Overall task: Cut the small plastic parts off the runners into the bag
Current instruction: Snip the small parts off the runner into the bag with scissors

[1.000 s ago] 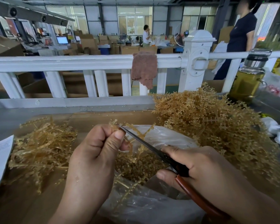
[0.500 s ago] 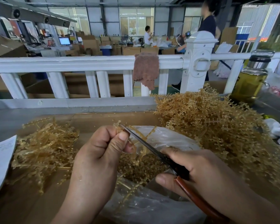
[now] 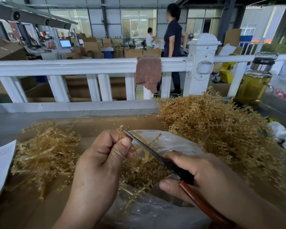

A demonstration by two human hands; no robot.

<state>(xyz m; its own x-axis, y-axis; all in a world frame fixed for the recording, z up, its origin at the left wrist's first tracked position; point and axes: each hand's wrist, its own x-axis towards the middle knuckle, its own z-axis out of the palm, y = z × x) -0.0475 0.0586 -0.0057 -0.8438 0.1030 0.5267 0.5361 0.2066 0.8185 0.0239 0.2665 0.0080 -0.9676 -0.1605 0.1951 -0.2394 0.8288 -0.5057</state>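
My left hand pinches an amber plastic runner between thumb and fingers, held over the open clear plastic bag. In my right hand are scissors with red-brown handles; their dark blades lie closed along the runner, and the tip reaches past my left thumb. Small amber parts fill the bottom of the bag. A big heap of uncut runners lies to the right, and a flatter pile of runners lies to the left.
Everything rests on brown cardboard over a grey table. A white railing with a brown cloth runs along the far edge. A glass jar of yellow liquid stands at right, white paper at left. A person stands beyond the railing.
Both hands stay at the bag, and the runner and scissors have hardly shifted. The person behind the railing has walked from the right towards the left.
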